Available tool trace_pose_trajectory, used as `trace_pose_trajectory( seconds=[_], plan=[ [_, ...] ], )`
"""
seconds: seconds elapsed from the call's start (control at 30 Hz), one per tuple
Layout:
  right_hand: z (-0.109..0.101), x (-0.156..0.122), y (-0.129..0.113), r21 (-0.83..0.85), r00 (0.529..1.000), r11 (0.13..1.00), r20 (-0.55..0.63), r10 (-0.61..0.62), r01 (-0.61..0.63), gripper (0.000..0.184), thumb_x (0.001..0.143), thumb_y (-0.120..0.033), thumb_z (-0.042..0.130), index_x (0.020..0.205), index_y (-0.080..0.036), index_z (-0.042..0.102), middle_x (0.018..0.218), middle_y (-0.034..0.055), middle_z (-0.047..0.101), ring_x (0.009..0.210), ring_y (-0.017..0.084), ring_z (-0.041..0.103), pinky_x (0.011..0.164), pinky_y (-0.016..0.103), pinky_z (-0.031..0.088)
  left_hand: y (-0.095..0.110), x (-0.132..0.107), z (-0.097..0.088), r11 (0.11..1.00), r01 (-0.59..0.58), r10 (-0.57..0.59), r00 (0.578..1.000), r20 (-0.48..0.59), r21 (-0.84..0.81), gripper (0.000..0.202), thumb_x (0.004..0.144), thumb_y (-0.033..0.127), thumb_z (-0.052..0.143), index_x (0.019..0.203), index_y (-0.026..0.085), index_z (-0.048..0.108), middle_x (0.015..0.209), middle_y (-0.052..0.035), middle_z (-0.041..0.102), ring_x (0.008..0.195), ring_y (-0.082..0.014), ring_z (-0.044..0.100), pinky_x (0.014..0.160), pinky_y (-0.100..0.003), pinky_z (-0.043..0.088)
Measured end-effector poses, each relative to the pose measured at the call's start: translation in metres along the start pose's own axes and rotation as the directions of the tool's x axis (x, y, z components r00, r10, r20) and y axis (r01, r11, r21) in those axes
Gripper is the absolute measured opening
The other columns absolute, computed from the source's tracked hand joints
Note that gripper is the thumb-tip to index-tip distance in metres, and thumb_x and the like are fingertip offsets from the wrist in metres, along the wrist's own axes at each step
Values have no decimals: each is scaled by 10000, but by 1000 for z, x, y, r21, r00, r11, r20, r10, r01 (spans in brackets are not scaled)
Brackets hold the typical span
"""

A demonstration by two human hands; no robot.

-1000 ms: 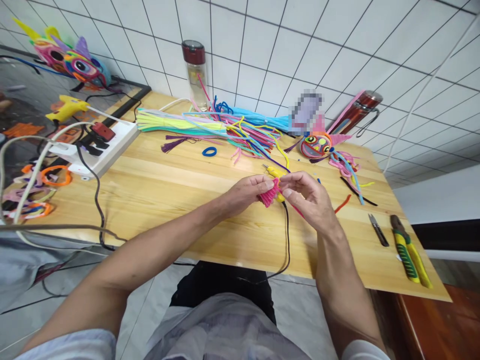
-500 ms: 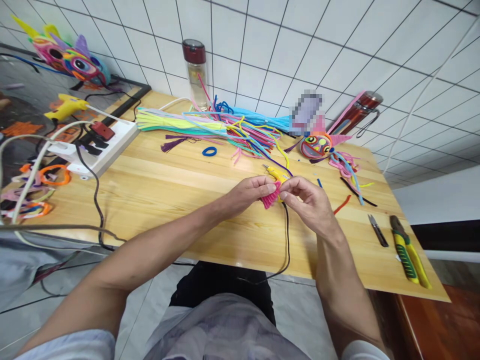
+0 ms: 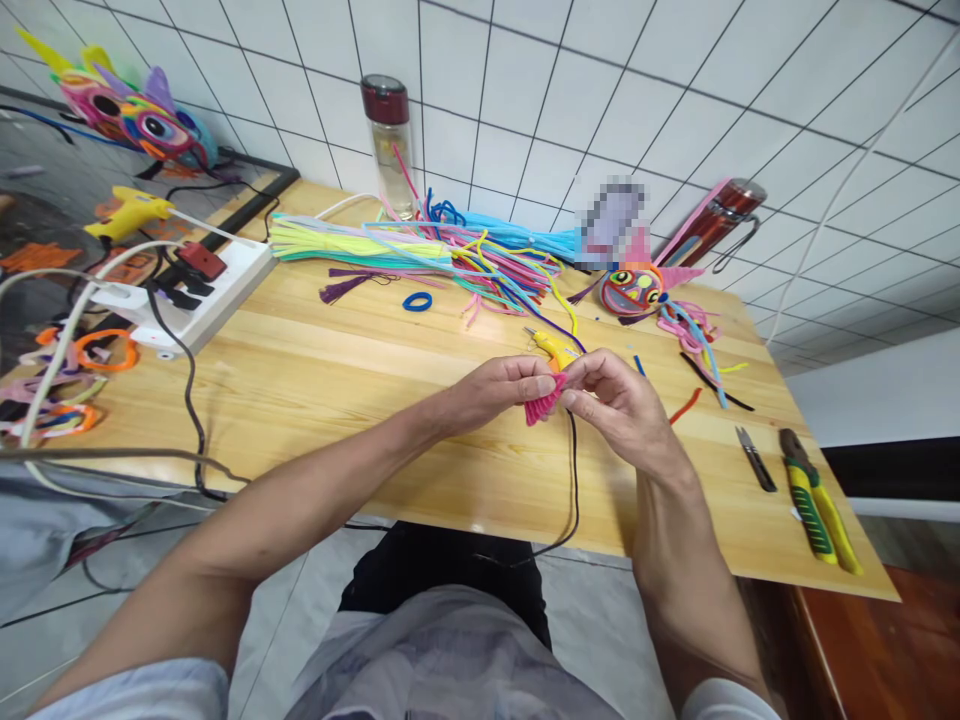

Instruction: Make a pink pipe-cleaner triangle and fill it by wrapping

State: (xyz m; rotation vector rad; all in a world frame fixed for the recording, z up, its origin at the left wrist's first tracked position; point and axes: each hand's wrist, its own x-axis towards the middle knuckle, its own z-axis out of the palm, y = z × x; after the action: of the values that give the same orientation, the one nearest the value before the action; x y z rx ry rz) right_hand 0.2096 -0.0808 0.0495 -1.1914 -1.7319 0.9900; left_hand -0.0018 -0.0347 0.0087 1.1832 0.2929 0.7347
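Between my two hands is a small pink ribbed piece (image 3: 541,408), fan-shaped and seemingly made of pipe cleaners laid side by side. My left hand (image 3: 501,390) pinches its left side, thumb on top. The fingertips of my right hand (image 3: 616,402) are closed on its upper right edge. Just behind the piece lies a yellow hot glue gun (image 3: 553,347), partly hidden by my hands, its black cord running toward the table's front edge. A short blue pipe cleaner (image 3: 639,365) and an orange-red one (image 3: 684,405) lie right of my right hand.
Bundled pipe cleaners (image 3: 360,240) stretch along the back, near a glass bottle (image 3: 387,140). Pliers (image 3: 817,500) and small snips (image 3: 755,460) lie at right. A colourful face figure (image 3: 634,290) sits at back right. A power strip (image 3: 214,300) with cords and another glue gun (image 3: 127,213) are at left.
My hands and the pink piece have shifted slightly down, and the piece is tilted a little differently. Both hands keep their grip on it.
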Motion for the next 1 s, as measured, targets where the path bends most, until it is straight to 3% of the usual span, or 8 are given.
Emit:
trace_pose_trajectory(
  seconds=[0.13,0.4,0.57,0.73,1.0],
  plan=[
    [-1,1,0,0,1000,1000,7,-19,19,448,861,-665,896,998,-262,756,917,41,780,816,219,728,761,378,613,6,-2,1,999,20,-21,999,32,36,550,920,680,815,824,163,653,772,-27,651,717,-130,594,706,-287,465],
    [-5,1,-5,-144,991,980,24,-135,137,340,947,-592,842,967,-257,788,885,41,793,809,220,740,772,379,607,13,-4,-2,993,47,-54,997,62,109,542,942,673,790,832,162,647,770,-20,648,718,-126,594,736,-290,484],
    [-8,2,-4,-194,978,959,41,-202,206,222,981,-468,828,979,-249,789,875,29,790,790,203,730,753,355,596,16,-4,-3,991,58,-65,997,50,119,521,935,642,817,845,150,669,774,-13,650,713,-116,596,735,-282,486],
    [-9,2,-1,-195,975,955,46,-219,224,89,981,-344,813,997,-257,799,892,19,794,804,197,734,762,341,588,16,-4,-2,994,67,-68,998,14,90,523,895,638,863,856,147,688,771,-14,661,703,-116,605,722,-279,491],
    [-9,4,-1,-194,975,956,50,-216,221,69,969,-307,811,998,-248,792,901,22,804,805,195,743,773,334,598,6,-2,-4,997,81,-81,997,-1,-7,531,864,624,899,880,157,645,785,-19,677,684,-113,610,684,-270,465]
  ],
)
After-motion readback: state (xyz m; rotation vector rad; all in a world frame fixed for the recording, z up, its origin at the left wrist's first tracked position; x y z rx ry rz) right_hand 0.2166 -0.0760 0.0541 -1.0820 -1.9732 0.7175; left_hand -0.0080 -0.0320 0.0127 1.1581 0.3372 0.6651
